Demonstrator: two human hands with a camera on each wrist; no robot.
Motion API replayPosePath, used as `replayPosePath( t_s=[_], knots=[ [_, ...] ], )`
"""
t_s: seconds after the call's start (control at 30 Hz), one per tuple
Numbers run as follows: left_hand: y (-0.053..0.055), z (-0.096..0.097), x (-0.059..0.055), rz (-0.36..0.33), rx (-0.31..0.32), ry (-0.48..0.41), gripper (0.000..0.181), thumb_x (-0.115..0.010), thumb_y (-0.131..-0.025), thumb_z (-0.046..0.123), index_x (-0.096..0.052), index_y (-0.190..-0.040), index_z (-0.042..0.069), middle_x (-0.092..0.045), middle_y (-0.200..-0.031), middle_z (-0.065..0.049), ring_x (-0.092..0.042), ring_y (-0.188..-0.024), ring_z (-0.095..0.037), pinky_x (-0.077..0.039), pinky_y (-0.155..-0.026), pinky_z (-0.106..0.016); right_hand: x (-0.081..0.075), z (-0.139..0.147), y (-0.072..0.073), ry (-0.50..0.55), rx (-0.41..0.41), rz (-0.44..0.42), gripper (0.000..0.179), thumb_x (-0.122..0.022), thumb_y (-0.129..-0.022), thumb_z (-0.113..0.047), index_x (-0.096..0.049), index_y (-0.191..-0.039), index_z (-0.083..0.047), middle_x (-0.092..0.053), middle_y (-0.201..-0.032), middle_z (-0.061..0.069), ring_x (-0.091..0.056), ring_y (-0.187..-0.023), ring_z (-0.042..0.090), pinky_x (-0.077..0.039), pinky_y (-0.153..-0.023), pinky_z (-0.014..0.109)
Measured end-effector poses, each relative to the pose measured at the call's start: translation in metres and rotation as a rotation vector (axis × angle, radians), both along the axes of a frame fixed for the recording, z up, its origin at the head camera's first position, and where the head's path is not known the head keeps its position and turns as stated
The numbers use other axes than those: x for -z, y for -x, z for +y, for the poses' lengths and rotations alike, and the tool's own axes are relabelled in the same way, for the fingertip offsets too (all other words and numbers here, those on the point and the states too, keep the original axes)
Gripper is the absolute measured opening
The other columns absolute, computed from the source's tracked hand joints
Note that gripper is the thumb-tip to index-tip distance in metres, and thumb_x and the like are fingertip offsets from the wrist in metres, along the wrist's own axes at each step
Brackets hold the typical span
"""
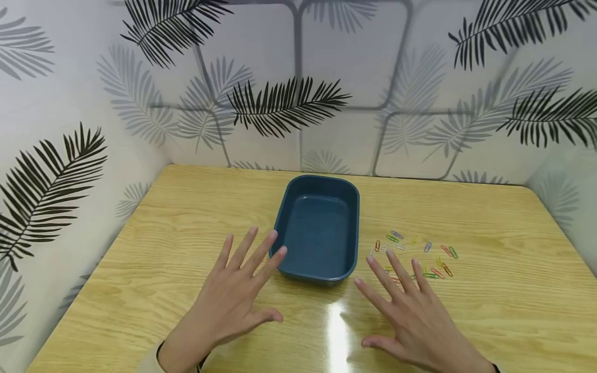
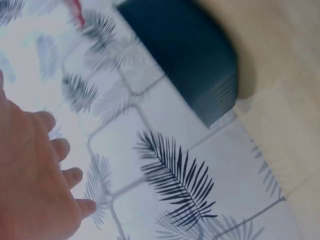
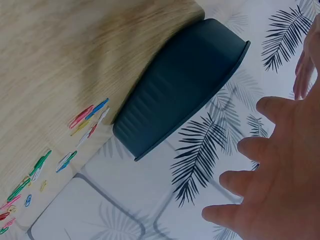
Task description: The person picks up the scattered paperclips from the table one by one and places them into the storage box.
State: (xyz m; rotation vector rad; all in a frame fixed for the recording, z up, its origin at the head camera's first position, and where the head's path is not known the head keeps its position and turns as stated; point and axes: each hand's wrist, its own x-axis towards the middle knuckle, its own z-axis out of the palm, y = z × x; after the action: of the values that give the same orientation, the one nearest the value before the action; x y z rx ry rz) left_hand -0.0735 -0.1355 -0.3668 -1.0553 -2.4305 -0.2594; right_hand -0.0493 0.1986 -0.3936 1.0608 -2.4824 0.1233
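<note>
nothing in my grip: left hand [image 1: 235,296] and right hand [image 1: 414,317] spread wide over the wood-grain tabletop [image 1: 196,212]. dark-blue tub [image 1: 319,233] sits ahead, between them; coloured paper clips [image 1: 428,247] lie scattered to its right, near the right hand. looks like a ready pause to me; lifting any clip calls for a fine fingertip pinch.

One rectangular plastic tub [image 1: 322,238] sits on one tabletop [image 1: 196,207]. Two hands show, one left hand [image 1: 235,292] and one right hand [image 1: 415,321], with five digits each, ten altogether. The paper clips [image 1: 427,247] number roughly twenty; some lie partly behind fingers, so the exact total cannot be told. At least three are green, two blue and two pink. Five dark palm fronds [image 1: 286,110] pattern the wall covering [image 1: 261,150].
</note>
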Motion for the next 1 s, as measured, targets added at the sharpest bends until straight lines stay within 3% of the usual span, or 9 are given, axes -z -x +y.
replayPosePath(
  t_s=[0.07,0.1,0.27,0.33,0.43,0.5,0.6,0.83,1.0],
  knots=[
    [0.009,-0.001,-0.007,-0.115,-0.001,-0.085,0.08,-0.014,-0.097,0.067,-0.01,-0.157,0.014,-0.013,-0.16,-0.012,-0.012,-0.143,-0.038,-0.016,-0.109,-0.064,-0.002,0.002,0.002,0.006,0.019,-0.011,0.081,-0.03,-0.09,-0.075,-0.032,-0.152,-0.022,-0.027,-0.154,0.018,-0.018,-0.14,0.044,-0.003,-0.112,0.061],
    [0.013,-0.001,-0.008,-0.214,-0.002,-0.139,0.079,-0.021,-0.098,0.064,-0.008,-0.157,0.013,-0.01,-0.16,-0.012,-0.009,-0.144,-0.037,-0.016,-0.109,-0.064,-0.003,0.003,0.004,0.016,0.031,-0.024,0.08,-0.03,-0.091,-0.074,-0.038,-0.15,-0.02,-0.027,-0.154,0.018,-0.017,-0.14,0.044,-0.006,-0.111,0.063],
    [0.042,0.003,0.003,-0.882,-0.083,-0.59,0.081,-0.05,-0.101,0.04,0.003,-0.155,0.011,0.002,-0.161,-0.009,-0.003,-0.145,-0.03,-0.014,-0.114,-0.054,-0.01,0.011,0.021,0.067,0.114,-0.125,0.072,-0.028,-0.098,-0.064,-0.044,-0.146,-0.012,-0.023,-0.156,0.019,-0.017,-0.141,0.042,-0.024,-0.102,0.069],
    [0.053,0.005,0.012,-1.096,-0.112,-0.808,0.077,-0.049,-0.103,0.031,0.004,-0.155,0.009,0.002,-0.16,-0.012,-0.004,-0.145,-0.03,-0.017,-0.113,-0.053,-0.013,0.013,0.029,0.096,0.146,-0.182,0.066,-0.035,-0.1,-0.056,-0.04,-0.148,-0.011,-0.021,-0.156,0.02,-0.016,-0.142,0.042,-0.025,-0.103,0.067],
    [0.064,0.009,0.024,-1.31,-0.12,-1.094,0.07,-0.044,-0.104,0.024,0.001,-0.154,0.003,-0.001,-0.16,-0.017,-0.008,-0.145,-0.033,-0.021,-0.113,-0.052,-0.017,0.018,0.037,0.139,0.176,-0.256,0.062,-0.045,-0.101,-0.046,-0.036,-0.15,-0.009,-0.02,-0.156,0.021,-0.015,-0.142,0.041,-0.022,-0.106,0.065],
    [0.068,0.012,0.031,-1.384,-0.108,-1.232,0.067,-0.042,-0.104,0.02,-0.002,-0.153,-0.001,-0.005,-0.159,-0.02,-0.012,-0.144,-0.034,-0.022,-0.113,-0.051,-0.019,0.022,0.041,0.167,0.178,-0.301,0.06,-0.047,-0.102,-0.04,-0.034,-0.151,-0.008,-0.02,-0.155,0.023,-0.016,-0.141,0.042,-0.022,-0.107,0.063],
    [0.07,0.017,0.039,-1.439,-0.13,-1.326,0.066,-0.042,-0.104,0.016,-0.003,-0.152,-0.006,-0.006,-0.157,-0.024,-0.015,-0.143,-0.035,-0.019,-0.114,-0.047,-0.024,0.028,0.047,0.218,0.176,-0.385,0.056,-0.044,-0.104,-0.034,-0.031,-0.151,-0.007,-0.023,-0.154,0.024,-0.018,-0.141,0.042,-0.022,-0.107,0.062],
    [0.066,0.024,0.054,-1.455,-0.184,-1.372,0.06,-0.038,-0.104,0.014,-0.008,-0.149,-0.011,-0.012,-0.155,-0.028,-0.014,-0.143,-0.035,-0.017,-0.115,-0.043,-0.04,0.049,0.063,0.402,0.231,-0.617,0.051,-0.035,-0.107,-0.027,-0.031,-0.15,0.0,-0.025,-0.153,0.026,-0.019,-0.139,0.045,-0.021,-0.104,0.066],
    [0.063,0.026,0.06,-1.417,-0.177,-1.394,0.053,-0.039,-0.105,0.016,-0.023,-0.145,-0.015,-0.024,-0.151,-0.028,-0.023,-0.14,-0.033,-0.021,-0.114,-0.042,-0.045,0.066,0.073,0.449,0.288,-0.651,0.052,-0.035,-0.107,-0.03,-0.033,-0.149,0.0,-0.04,-0.143,0.029,-0.051,-0.116,0.047,-0.031,-0.1,0.065]
  ],
)
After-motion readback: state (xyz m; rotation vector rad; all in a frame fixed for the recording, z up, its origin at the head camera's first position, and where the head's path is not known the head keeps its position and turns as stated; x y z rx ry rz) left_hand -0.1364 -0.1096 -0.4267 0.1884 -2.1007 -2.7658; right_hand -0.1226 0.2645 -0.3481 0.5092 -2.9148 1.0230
